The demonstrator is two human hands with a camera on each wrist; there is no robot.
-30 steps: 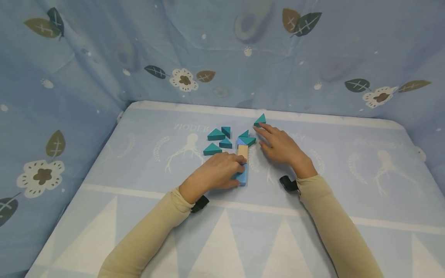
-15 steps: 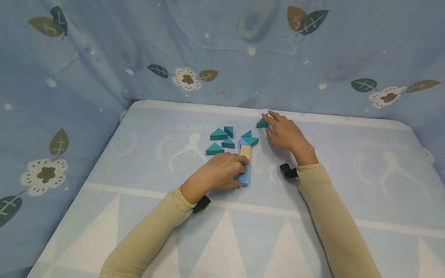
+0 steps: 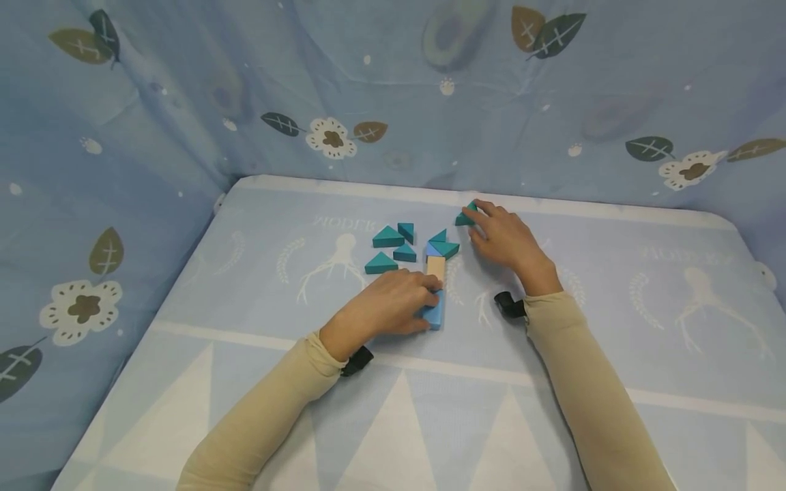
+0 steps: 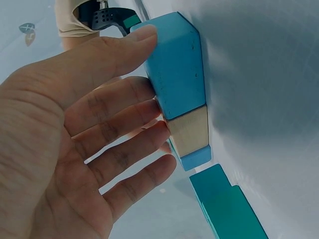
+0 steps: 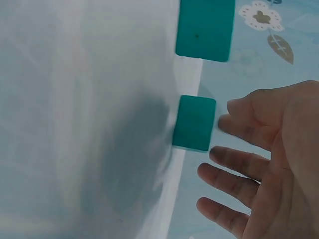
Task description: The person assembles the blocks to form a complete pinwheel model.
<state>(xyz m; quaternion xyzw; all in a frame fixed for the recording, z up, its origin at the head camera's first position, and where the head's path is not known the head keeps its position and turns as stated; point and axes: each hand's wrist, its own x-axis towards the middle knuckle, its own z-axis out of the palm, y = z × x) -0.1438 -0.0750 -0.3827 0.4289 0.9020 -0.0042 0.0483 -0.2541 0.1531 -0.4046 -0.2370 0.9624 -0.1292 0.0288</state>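
Observation:
My left hand (image 3: 393, 300) rests on a row of blocks, its fingers fairly straight. Its thumb is at the near end of a long blue block (image 4: 177, 64), and its fingertips reach along the side to a beige block (image 4: 190, 132). At the row's far end sit a small blue triangle (image 3: 433, 250) and teal triangles (image 3: 445, 249). My right hand (image 3: 506, 239) is at a separate teal triangle (image 3: 464, 215) near the back edge; its fingertips overlap the triangle in the head view. In the right wrist view its loosely bent fingers are beside a teal block (image 5: 194, 123).
Several loose teal triangles (image 3: 388, 237) lie left of the row. A patterned blue curtain (image 3: 393, 88) rises behind the table (image 3: 552, 382). Each wrist carries a black camera (image 3: 510, 305), close to the tabletop.
My right hand has moved back and slightly right, its fingers now over the far teal triangle. The left hand stays on the row. The head view has shifted slightly.

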